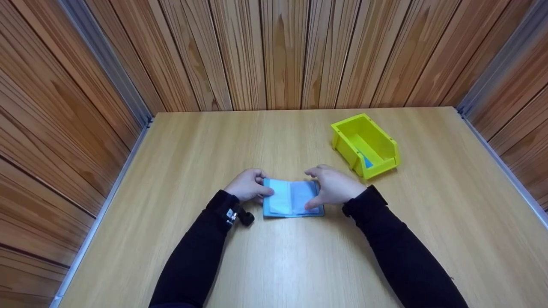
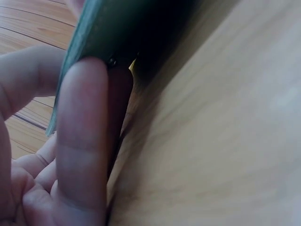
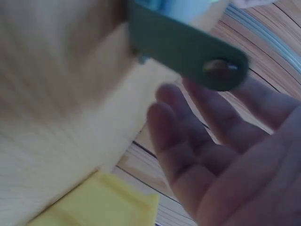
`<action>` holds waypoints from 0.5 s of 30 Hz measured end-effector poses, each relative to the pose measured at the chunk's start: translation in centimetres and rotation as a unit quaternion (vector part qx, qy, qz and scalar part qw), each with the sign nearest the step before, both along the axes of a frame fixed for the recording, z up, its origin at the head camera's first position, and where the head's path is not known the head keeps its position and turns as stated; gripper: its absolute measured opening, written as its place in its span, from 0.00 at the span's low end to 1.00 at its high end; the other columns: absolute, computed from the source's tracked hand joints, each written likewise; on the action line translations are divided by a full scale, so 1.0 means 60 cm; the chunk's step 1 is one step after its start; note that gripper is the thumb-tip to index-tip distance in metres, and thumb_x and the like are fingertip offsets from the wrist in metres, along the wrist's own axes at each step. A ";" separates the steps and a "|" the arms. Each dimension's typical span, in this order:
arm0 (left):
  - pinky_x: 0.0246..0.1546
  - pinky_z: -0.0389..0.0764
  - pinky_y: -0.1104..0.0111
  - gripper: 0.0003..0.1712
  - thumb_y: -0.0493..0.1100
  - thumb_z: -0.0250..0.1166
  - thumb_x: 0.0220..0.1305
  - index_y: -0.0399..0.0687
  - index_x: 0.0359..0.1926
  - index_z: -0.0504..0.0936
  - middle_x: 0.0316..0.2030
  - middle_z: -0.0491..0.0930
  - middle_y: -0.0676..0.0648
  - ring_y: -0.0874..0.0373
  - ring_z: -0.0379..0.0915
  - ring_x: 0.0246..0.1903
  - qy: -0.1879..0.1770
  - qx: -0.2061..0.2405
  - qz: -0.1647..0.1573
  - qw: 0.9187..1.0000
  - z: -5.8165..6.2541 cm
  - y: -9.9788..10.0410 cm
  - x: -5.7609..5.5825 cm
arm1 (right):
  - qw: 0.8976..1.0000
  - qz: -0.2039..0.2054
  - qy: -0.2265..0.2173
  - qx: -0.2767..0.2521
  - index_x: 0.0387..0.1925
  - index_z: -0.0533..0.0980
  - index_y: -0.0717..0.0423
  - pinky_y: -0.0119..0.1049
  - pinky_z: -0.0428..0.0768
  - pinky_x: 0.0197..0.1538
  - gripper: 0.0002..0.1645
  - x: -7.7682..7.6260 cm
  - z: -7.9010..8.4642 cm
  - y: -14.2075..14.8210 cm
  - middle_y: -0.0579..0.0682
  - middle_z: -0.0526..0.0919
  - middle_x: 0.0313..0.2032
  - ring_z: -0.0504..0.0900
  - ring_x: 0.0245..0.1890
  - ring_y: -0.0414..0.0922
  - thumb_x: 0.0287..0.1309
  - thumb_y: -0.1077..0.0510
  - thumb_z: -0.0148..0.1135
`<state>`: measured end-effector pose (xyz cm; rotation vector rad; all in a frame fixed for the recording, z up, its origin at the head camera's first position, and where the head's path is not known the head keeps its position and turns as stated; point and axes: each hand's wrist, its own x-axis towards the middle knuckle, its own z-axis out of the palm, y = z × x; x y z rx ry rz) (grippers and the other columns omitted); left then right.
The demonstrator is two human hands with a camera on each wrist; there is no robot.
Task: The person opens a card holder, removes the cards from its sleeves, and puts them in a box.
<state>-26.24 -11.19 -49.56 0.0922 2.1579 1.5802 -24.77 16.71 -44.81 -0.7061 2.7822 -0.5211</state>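
Observation:
A light blue card holder with clear plastic pockets lies spread open above the table's middle. My left hand pinches its left edge, thumb on top. In the left wrist view, fingers press the holder's outer cover from below, and its edge is raised off the table. On the other side, my right hand is beside the right edge, thumb and fingers spread apart. The right wrist view shows a strap with a round metal snap sticking out in front of the loosely bent fingers.
A yellow open bin stands behind the right hand, tilted in angle to the table. A small flat blue thing lies inside it. Wood-panelled walls bound the wooden table at the back and sides.

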 end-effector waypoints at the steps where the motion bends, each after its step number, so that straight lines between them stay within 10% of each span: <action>1: 0.33 0.86 0.61 0.23 0.38 0.77 0.49 0.45 0.46 0.78 0.37 0.74 0.47 0.54 0.79 0.30 -0.001 -0.001 0.000 1.000 0.000 0.000 0.000 | 1.000 0.002 -0.004 0.012 0.66 0.70 0.57 0.50 0.74 0.62 0.59 0.000 -0.003 0.000 0.55 0.77 0.57 0.76 0.55 0.50 0.32 0.35 0.81; 15: 0.29 0.85 0.65 0.21 0.36 0.76 0.50 0.44 0.44 0.77 0.34 0.76 0.49 0.56 0.79 0.28 0.007 0.001 -0.002 1.000 0.000 0.002 0.000 | 0.999 -0.011 -0.035 0.031 0.60 0.72 0.56 0.47 0.74 0.60 0.56 -0.006 -0.016 -0.001 0.50 0.75 0.50 0.75 0.48 0.47 0.30 0.34 0.82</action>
